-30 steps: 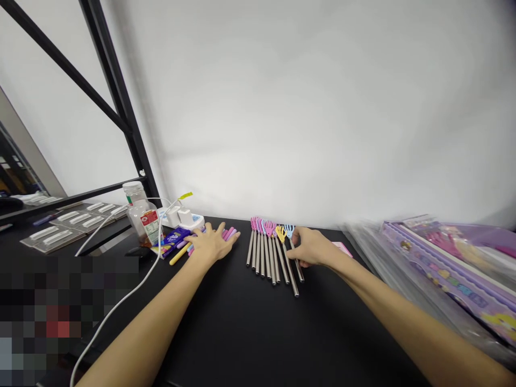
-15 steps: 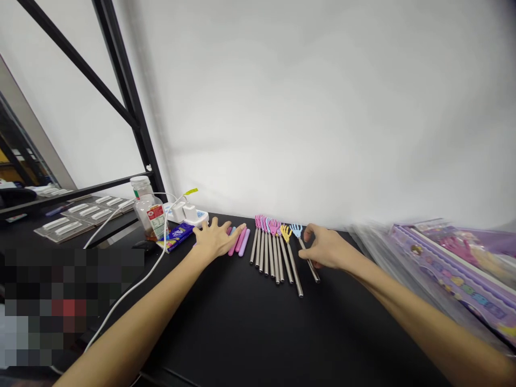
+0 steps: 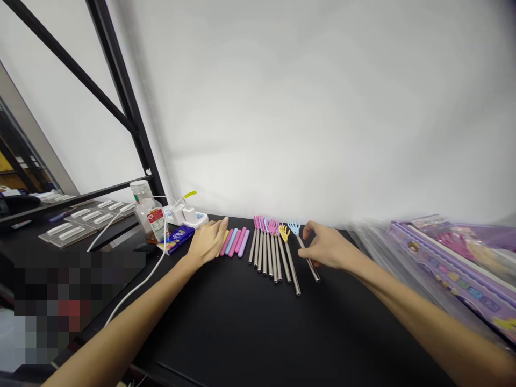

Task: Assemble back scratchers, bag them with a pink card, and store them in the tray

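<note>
My left hand (image 3: 206, 242) rests low over the black table, left of a row of plastic handles (image 3: 234, 242) in pink, purple, blue and yellow. Its thumb is held apart, while the other fingertips are partly hidden. My right hand (image 3: 325, 246) is beside a blue hand-shaped back scratcher (image 3: 294, 228), thumb and index finger apart. The thumb crosses its metal shaft; whether they touch I cannot tell. Between the hands lie several back scratchers with metal rods (image 3: 266, 252) and pink heads, side by side. A yellow-headed back scratcher (image 3: 284, 233) lies at that row's right end.
A plastic jar (image 3: 147, 215), a purple packet (image 3: 179, 237) and a white power strip (image 3: 195, 219) with a cable (image 3: 159, 269) stand at left. Purple packaging (image 3: 447, 269) with clear plastic lies at right. Behind the table (image 3: 250, 328) rises a white wall (image 3: 282, 107).
My left hand has moved slightly left and its spread fingers have drawn closer together, uncovering more of the coloured handles. My right hand has stayed nearly still beside the blue back scratcher.
</note>
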### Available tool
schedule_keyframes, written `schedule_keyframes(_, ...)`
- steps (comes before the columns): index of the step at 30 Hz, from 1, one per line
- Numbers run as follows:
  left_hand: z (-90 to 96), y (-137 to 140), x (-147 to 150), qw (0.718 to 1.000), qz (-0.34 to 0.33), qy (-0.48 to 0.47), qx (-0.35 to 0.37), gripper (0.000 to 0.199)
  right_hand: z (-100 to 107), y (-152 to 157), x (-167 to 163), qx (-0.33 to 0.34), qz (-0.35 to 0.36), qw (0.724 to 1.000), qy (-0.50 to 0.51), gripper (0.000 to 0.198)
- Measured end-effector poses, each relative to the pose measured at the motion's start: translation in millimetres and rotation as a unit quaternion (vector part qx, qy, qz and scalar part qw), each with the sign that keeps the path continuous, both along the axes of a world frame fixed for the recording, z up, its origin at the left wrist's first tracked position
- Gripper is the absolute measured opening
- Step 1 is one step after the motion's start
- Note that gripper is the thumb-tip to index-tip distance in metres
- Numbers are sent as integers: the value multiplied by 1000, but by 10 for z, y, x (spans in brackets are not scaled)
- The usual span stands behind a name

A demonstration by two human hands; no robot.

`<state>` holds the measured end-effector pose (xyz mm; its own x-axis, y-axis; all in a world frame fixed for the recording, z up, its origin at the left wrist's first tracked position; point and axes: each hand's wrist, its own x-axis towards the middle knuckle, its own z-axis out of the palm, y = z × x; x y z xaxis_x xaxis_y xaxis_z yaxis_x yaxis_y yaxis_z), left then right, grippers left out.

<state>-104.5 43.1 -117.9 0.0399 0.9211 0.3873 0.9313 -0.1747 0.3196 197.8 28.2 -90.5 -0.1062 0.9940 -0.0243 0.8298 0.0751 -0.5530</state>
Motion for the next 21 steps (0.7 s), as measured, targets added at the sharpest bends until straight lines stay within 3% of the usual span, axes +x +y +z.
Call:
schedule_keyframes(7, -5, 220, 55, 997, 62, -40, 0, 75, 80, -90, 102, 11, -11, 1000, 3, 32)
schedule_keyframes(13, -44, 337, 99, 995, 73, -75, -5, 79, 109, -125, 148, 17, -15, 999, 25, 31)
schedule_keyframes(18, 39, 319, 142, 995, 79, -55, -16, 79, 23, -137, 233, 24, -20, 991, 132, 31)
schedule_keyframes(21, 134, 196, 100, 996, 90, -14, -16, 68, -55, -167, 285, 34, -18, 980, 194, 34)
